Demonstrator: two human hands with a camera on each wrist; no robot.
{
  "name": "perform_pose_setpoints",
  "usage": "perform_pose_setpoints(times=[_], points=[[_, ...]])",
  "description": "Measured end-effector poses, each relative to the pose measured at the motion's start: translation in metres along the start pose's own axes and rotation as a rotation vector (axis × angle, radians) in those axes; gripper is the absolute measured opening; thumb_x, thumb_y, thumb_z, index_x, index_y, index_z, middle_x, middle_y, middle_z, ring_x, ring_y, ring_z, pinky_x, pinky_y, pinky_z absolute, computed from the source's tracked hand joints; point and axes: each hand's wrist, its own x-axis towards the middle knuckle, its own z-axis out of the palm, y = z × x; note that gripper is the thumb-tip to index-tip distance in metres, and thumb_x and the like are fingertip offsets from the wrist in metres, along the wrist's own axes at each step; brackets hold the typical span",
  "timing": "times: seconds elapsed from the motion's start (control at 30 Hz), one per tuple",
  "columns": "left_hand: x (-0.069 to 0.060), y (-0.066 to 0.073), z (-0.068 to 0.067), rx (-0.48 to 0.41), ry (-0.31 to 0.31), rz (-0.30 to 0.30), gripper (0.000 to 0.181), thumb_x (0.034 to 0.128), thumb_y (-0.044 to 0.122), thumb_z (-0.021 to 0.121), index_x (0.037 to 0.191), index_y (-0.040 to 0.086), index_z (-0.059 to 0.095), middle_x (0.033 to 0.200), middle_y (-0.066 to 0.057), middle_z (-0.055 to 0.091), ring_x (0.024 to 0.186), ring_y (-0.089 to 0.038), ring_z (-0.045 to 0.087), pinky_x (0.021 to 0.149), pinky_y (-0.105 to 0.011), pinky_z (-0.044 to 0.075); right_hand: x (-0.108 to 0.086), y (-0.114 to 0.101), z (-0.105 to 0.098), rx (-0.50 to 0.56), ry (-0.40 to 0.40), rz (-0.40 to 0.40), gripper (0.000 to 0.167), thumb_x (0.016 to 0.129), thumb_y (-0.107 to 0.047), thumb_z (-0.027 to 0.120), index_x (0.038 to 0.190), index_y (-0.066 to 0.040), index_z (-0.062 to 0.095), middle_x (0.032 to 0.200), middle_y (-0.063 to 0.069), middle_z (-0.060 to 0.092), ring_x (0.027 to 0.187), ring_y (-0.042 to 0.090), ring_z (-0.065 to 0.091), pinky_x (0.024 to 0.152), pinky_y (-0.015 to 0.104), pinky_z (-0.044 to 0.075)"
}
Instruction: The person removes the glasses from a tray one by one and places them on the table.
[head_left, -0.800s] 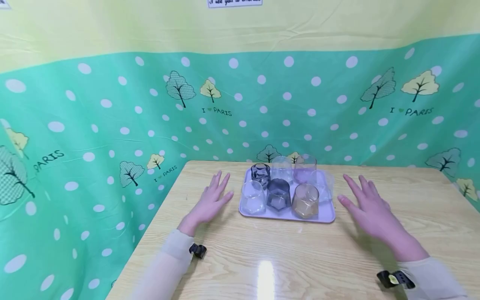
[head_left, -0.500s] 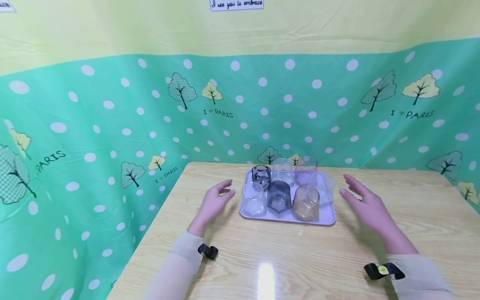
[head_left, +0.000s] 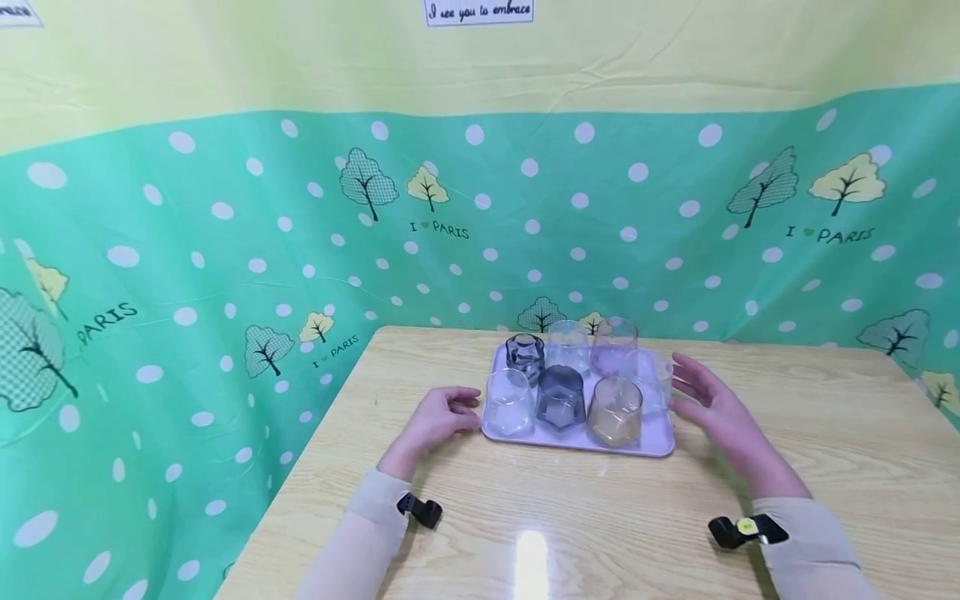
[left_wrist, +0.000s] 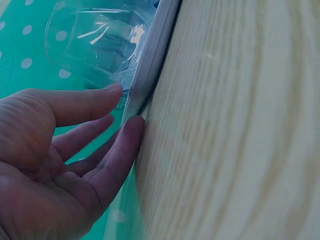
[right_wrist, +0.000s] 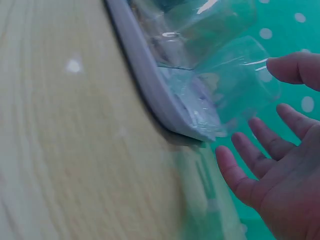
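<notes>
A pale purple tray (head_left: 577, 447) stands on the table, bearing several glasses. In its front row are a clear glass (head_left: 511, 406), a dark grey glass (head_left: 561, 402) and an amber glass (head_left: 616, 415). Behind them stand a dark patterned glass (head_left: 524, 358), a clear one (head_left: 567, 343) and a purple-tinted one (head_left: 615, 348); another clear glass (head_left: 656, 385) is at the right. My left hand (head_left: 438, 419) is at the tray's left edge, fingers loosely bent; contact is hard to tell. My right hand (head_left: 723, 421) is beside the right edge, fingers spread and apart from the tray (right_wrist: 150, 90).
The wooden table (head_left: 570, 517) reaches toward me and to both sides. A green dotted cloth (head_left: 420, 275) hangs behind it and along its left side. Black wrist straps (head_left: 742, 531) sit over both sleeves.
Both hands have moved inward toward the tray's two sides, the left one also a little nearer to me. The left fingers have bent from straight. The tray and glasses stay put.
</notes>
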Motion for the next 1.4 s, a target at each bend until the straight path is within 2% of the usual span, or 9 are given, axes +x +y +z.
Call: perform_pose_setpoints(times=[0.13,0.2,0.27,0.33,0.4,0.47,0.67,1.0,1.4], points=[[-0.001,0.0,0.002,0.016,-0.021,0.0,0.053,0.0809,-0.001,0.087,0.131,-0.004,0.072,0.12,-0.015,0.075,0.097,-0.02,0.071,0.085,-0.032,0.062,0.004,0.0,0.005,-0.021,-0.008,0.008,0.086,0.104,-0.012,0.069,0.171,-0.007,0.016,0.171,0.029,0.025,0.152,0.052,0.031,0.095,0.007,0.043],[-0.001,0.0,0.003,0.026,-0.024,0.0,0.052,0.0809,-0.002,0.087,0.13,-0.004,0.072,0.118,-0.014,0.076,0.096,-0.019,0.071,0.084,-0.031,0.062,0.006,0.0,0.007,-0.044,-0.003,0.014,0.088,0.103,-0.012,0.07,0.172,-0.008,0.016,0.171,0.028,0.025,0.152,0.052,0.03,0.099,0.012,0.045],[-0.001,-0.001,0.004,0.035,-0.024,-0.002,0.05,0.0812,-0.001,0.087,0.13,-0.003,0.073,0.116,-0.013,0.076,0.095,-0.019,0.071,0.083,-0.03,0.061,0.009,0.0,0.008,-0.055,-0.004,0.02,0.088,0.103,-0.01,0.069,0.172,-0.009,0.015,0.171,0.028,0.024,0.153,0.053,0.029,0.11,0.027,0.046],[-0.002,0.0,0.004,0.042,-0.026,-0.002,0.05,0.0812,-0.002,0.087,0.129,-0.004,0.073,0.115,-0.012,0.077,0.094,-0.018,0.071,0.082,-0.029,0.061,0.011,0.001,0.009,-0.054,-0.006,0.022,0.089,0.102,-0.008,0.069,0.172,-0.01,0.014,0.172,0.029,0.023,0.153,0.054,0.027,0.119,0.047,0.042],[-0.002,0.0,0.004,0.045,-0.028,-0.01,0.05,0.0809,-0.002,0.088,0.129,-0.003,0.074,0.113,-0.011,0.077,0.093,-0.018,0.071,0.081,-0.028,0.061,0.014,0.001,0.009,-0.053,-0.01,0.018,0.091,0.102,-0.008,0.07,0.172,-0.01,0.013,0.172,0.029,0.022,0.154,0.055,0.025,0.119,0.065,0.034],[-0.001,0.001,0.006,0.046,-0.038,-0.007,0.051,0.0805,-0.002,0.088,0.13,-0.004,0.073,0.113,-0.011,0.077,0.093,-0.018,0.071,0.081,-0.028,0.061,0.014,0.002,0.008,-0.056,-0.009,0.007,0.092,0.101,-0.009,0.071,0.172,-0.01,0.013,0.172,0.03,0.021,0.153,0.056,0.025,0.118,0.071,0.031],[0.002,0.0,0.007,0.043,-0.057,0.0,0.056,0.0788,-0.003,0.088,0.132,-0.004,0.072,0.116,-0.012,0.077,0.094,-0.018,0.071,0.081,-0.028,0.061,0.018,0.002,0.006,-0.088,-0.008,-0.033,0.093,0.1,-0.012,0.075,0.172,-0.009,0.017,0.171,0.029,0.026,0.151,0.056,0.03,0.116,0.069,0.034],[0.002,-0.002,0.007,0.01,-0.038,-0.029,0.06,0.0774,-0.007,0.087,0.134,-0.005,0.07,0.118,-0.012,0.076,0.095,-0.019,0.071,0.084,-0.03,0.062,0.025,0.004,0.004,-0.084,-0.035,-0.004,0.095,0.097,-0.016,0.08,0.171,-0.012,0.021,0.171,0.026,0.028,0.152,0.055,0.029,0.118,0.068,0.033],[0.004,-0.003,0.007,0.005,-0.04,-0.039,0.059,0.0783,-0.008,0.086,0.135,-0.005,0.069,0.117,-0.012,0.076,0.095,-0.019,0.072,0.082,-0.028,0.062,0.031,0.011,0.001,-0.128,-0.081,-0.014,0.097,0.094,-0.016,0.083,0.17,-0.007,0.023,0.166,0.028,0.035,0.149,0.057,0.033,0.117,0.069,0.035]])
